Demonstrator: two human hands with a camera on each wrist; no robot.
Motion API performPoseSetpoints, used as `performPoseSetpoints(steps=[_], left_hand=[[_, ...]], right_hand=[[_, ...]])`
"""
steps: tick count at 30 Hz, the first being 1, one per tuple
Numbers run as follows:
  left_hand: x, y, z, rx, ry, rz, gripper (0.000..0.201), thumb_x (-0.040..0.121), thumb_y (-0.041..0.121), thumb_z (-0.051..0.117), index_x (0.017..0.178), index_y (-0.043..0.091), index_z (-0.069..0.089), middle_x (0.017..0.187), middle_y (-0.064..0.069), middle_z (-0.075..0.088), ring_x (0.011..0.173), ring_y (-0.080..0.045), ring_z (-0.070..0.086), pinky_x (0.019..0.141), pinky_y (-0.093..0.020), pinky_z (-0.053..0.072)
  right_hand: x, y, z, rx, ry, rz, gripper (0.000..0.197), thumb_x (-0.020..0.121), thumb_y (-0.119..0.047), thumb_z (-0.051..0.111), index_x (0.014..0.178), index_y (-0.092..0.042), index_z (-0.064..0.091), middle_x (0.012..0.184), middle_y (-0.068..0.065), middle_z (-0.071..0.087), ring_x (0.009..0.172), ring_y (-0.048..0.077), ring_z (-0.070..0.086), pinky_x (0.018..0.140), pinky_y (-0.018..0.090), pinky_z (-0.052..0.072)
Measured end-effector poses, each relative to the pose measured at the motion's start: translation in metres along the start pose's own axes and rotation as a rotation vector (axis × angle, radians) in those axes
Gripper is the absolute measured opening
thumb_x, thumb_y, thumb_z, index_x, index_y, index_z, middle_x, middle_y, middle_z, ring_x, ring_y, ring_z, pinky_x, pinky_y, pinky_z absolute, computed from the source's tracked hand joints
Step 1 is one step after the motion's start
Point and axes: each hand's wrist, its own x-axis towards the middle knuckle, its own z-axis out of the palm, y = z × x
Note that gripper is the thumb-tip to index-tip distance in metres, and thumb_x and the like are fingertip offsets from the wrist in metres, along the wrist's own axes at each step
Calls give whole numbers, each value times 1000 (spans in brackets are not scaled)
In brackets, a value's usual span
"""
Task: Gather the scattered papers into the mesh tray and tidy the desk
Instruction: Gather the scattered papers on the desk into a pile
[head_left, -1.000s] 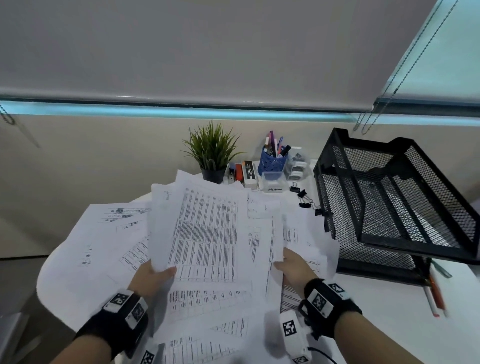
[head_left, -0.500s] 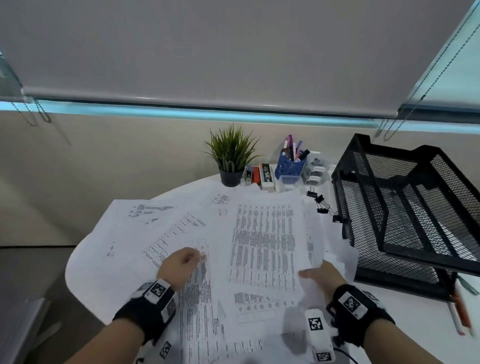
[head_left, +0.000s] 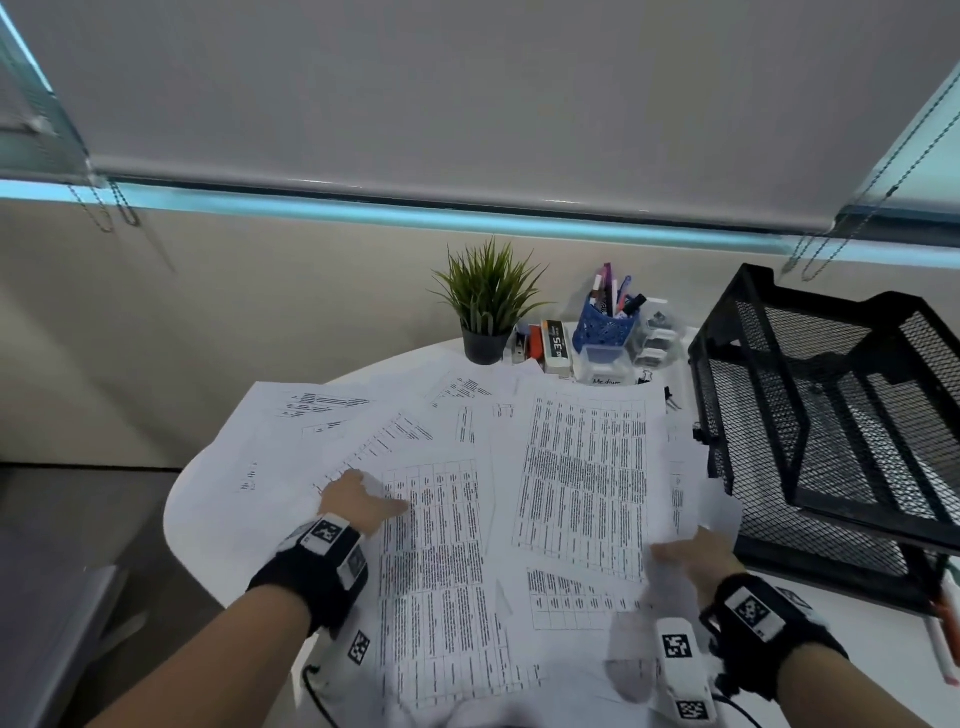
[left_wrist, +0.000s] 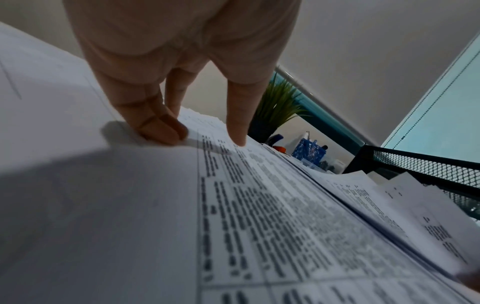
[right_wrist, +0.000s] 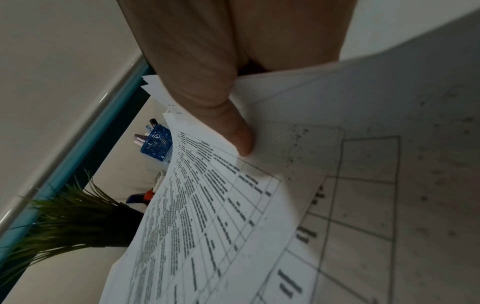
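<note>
Printed papers (head_left: 332, 431) lie scattered over a round white table (head_left: 208, 545). My right hand (head_left: 675, 553) grips a fanned bundle of sheets (head_left: 587, 467) by its lower right corner, close to the black two-tier mesh tray (head_left: 831, 415). The right wrist view shows the thumb (right_wrist: 233, 127) pressed on top of the bundle (right_wrist: 207, 205). My left hand (head_left: 374, 499) is at the top left corner of a table-printed sheet (head_left: 441, 571). In the left wrist view its thumb (left_wrist: 239, 123) lies on that sheet (left_wrist: 259, 205) and its curled fingers (left_wrist: 161, 127) meet the sheet's edge.
At the table's back stand a potted plant (head_left: 488, 306), staple boxes (head_left: 556, 343), a blue pen cup (head_left: 605, 325) and a clear box of clips (head_left: 654, 332). Binder clips (head_left: 670, 400) lie beside the tray. Pens (head_left: 940, 639) lie at the far right edge.
My left hand let go of the raised bundle and dropped to a sheet on the table's left. My right hand carried the bundle right, toward the tray.
</note>
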Motion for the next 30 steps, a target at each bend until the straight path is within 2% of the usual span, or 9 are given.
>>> performPoseSetpoints(steps=[4,10,14,17,19,22,25,27,30], left_hand=[[-2,2,1,264,49,-1,110,59,50,82,143,10,24,140,-15,33,127,-32,40,102,-40,41],[9,9,-12,259,13,-14,107,54,43,86,140,13,30,132,-12,43,120,-30,49,97,-43,46],[10,9,-14,332,46,-1,94,58,47,83,134,16,37,127,-9,47,116,-27,51,95,-38,47],[11,7,-9,321,33,28,66,64,43,80,120,19,55,123,-6,51,106,-22,56,94,-34,49],[10,6,-6,284,41,52,56,66,35,80,115,18,60,124,-6,50,102,-19,57,93,-31,50],[13,11,-10,352,54,156,88,64,31,83,139,17,37,141,-9,35,124,-26,44,104,-38,41],[18,20,-19,382,-23,205,109,63,25,84,148,18,15,145,-8,30,129,-28,40,104,-40,40],[21,24,-20,371,-73,188,105,65,19,83,147,18,17,142,-9,31,126,-28,43,100,-39,44],[25,25,-19,399,-107,202,88,66,13,81,140,17,33,136,-7,41,119,-26,48,94,-34,47]], right_hand=[[-9,-4,0,-8,0,-15,8,84,2,61,81,-3,55,98,22,64,99,37,59,94,47,48],[-15,-5,1,-14,31,-23,17,85,-1,61,75,-6,49,88,16,61,92,33,56,90,44,48],[-25,-9,2,-8,22,-31,5,87,1,58,90,-1,54,100,17,61,87,29,53,90,42,44],[-31,-12,1,41,47,-73,32,88,6,54,120,4,49,106,16,58,103,36,52,92,40,41],[-33,-12,1,38,53,-76,40,88,8,53,127,10,45,95,12,58,102,35,52,87,37,40],[-29,-8,0,34,51,-50,32,85,9,54,116,12,51,78,7,56,81,25,54,76,36,44],[-29,-6,1,77,28,-48,12,84,8,58,92,1,56,100,19,63,92,30,55,91,46,47],[-28,-3,1,140,20,-45,14,83,8,60,91,1,51,104,19,61,99,33,53,97,48,42],[-29,3,-1,182,-15,-25,31,81,10,61,110,9,51,91,15,63,98,36,58,98,53,43]])
